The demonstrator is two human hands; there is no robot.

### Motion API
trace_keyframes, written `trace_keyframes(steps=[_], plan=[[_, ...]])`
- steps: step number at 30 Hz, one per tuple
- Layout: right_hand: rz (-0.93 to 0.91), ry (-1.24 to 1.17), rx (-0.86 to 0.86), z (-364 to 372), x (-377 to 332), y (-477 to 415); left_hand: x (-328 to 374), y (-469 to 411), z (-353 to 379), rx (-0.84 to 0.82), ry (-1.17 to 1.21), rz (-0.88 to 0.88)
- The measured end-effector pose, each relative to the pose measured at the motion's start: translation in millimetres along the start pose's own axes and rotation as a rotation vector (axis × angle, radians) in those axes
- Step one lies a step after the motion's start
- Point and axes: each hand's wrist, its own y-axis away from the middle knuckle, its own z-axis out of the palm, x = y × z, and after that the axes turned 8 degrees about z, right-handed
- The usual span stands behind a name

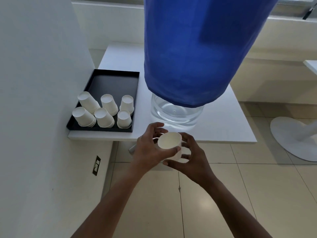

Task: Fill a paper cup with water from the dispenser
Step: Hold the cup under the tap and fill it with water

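The large water bottle under a blue cloth cover (197, 48) is cut off by the top edge; only its clear lower part is exposed. The dispenser's tap is hidden behind the hands and the white paper cup (169, 143). The cup's lower wall is covered by the left hand (151, 150) and right hand (192, 157). Whether the cup holds water cannot be told. The round white pedestal base (295, 138) is cut off at the right edge.
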Motion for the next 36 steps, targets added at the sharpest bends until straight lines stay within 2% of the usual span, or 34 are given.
trace_keyframes(steps=[3,9,17,27,32,36], plan=[[0.03,-0.035,0.035,9.8,13.2,3.7,-4.5,5.8,9.1,-0.018,-0.094,0.075],[0.067,-0.081,0.144,23.1,46.5,5.9,-24.6,14.2,28.9,-0.032,-0.133,0.123],[0.122,-0.054,0.231,43.7,102.2,2.4,-66.1,23.9,50.7,-0.036,-0.198,-0.027],[0.155,-0.017,0.261,62.5,132.1,-3.8,-98.4,26.7,67.7,-0.041,-0.233,-0.066],[0.211,-0.057,0.27,69.4,156.4,-15.6,-120.0,27.6,70.8,0.039,-0.217,-0.172],[0.242,-0.067,0.307,74.7,172.1,-20.4,-135.7,29.6,68.6,0.092,-0.225,-0.168]])
